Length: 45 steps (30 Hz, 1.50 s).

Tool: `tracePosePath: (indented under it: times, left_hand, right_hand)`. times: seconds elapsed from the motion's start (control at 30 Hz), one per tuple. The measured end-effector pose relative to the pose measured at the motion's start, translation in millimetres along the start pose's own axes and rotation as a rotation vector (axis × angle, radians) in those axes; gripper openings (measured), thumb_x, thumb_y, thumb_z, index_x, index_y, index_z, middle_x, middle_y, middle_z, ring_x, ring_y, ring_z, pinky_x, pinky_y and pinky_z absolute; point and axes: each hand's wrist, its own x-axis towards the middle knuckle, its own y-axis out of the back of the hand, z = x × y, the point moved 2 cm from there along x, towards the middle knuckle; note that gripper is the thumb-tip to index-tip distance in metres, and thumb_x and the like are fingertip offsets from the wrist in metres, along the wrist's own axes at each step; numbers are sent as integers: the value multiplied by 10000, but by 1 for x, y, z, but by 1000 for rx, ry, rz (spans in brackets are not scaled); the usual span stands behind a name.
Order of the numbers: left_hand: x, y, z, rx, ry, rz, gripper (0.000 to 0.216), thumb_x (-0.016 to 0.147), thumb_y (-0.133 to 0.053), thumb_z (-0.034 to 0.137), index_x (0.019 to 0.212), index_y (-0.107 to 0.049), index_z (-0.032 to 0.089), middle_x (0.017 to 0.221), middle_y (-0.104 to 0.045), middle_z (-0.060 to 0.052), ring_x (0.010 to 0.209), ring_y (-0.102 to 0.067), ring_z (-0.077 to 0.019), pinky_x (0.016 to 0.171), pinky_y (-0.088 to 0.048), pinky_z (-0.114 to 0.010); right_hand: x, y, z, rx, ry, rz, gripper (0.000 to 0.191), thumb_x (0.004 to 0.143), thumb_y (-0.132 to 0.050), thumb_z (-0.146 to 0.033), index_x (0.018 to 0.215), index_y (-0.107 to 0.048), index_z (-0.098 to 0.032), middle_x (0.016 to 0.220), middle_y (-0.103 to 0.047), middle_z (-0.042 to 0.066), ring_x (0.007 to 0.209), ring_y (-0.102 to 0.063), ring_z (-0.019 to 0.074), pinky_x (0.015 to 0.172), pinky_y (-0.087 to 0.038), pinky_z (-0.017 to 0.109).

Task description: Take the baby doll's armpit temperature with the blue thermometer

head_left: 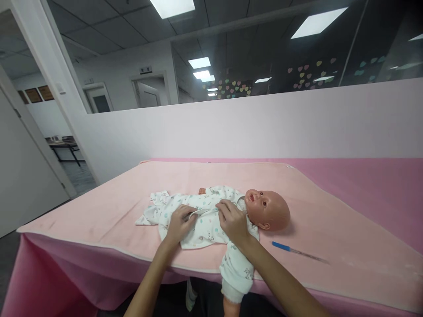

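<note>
A baby doll (269,211) lies on its back across the table, head to the right, dressed in a white patterned baby outfit (205,229). My left hand (181,222) pinches the outfit's front edge over the belly, raising a small fold. On the chest, my right hand (233,220) has its fingers closed on the same front edge, near the neck. The doll's near arm, in its sleeve (236,268), hangs over the table's front edge. Its far hand (202,191) pokes out beyond the body. What lies under my fingertips is hidden.
A pink padded mat (109,207) covers the table. Right of the doll lies a thin stick with a blue handle (280,246), perhaps a thermometer. Behind stands a white half wall (247,127) with glass above. A door (26,176) is at the left.
</note>
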Motion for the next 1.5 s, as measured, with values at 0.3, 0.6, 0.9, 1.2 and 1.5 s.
tracePosePath:
  times: [0.3,0.6,0.9,1.2,1.5]
  left_hand:
    - [-4,-12,-3,68,-150,180,311,779,-396,77,896,-650,214,1006,-617,-46,911,-554,-175,816,-457,-349]
    - [-3,-15,-2,106,-144,173,352,780,-375,72,920,-662,221,1051,-615,-36,948,-542,-183,833,-436,-356]
    - [-7,-8,13,165,-190,74,306,825,-352,232,977,-616,210,1015,-615,-55,934,-529,-217,811,-380,-375]
    - [-5,-14,24,299,-212,52,149,715,-460,199,856,-508,192,946,-593,-43,877,-523,-200,796,-360,-341]
    - [-4,-17,23,394,-206,75,140,731,-467,187,853,-535,192,962,-594,-46,884,-521,-197,797,-360,-341]
  right_hand:
    - [14,-23,-26,-163,352,-230,157,813,-465,-169,740,-601,-146,1093,-597,99,844,-512,211,690,-396,350]
    - [12,-23,-23,-32,199,-280,143,781,-485,-156,873,-593,-138,1060,-581,120,1009,-468,243,893,-335,405]
    - [14,-19,-21,157,93,-281,138,843,-407,-155,834,-544,-163,769,-578,50,763,-498,173,728,-365,318]
    - [13,-22,-17,178,29,-305,133,838,-433,-165,828,-565,-164,754,-587,42,760,-499,173,729,-354,320]
    - [13,-23,-17,169,25,-285,151,838,-427,-151,825,-577,-164,750,-592,47,753,-501,174,721,-357,321]
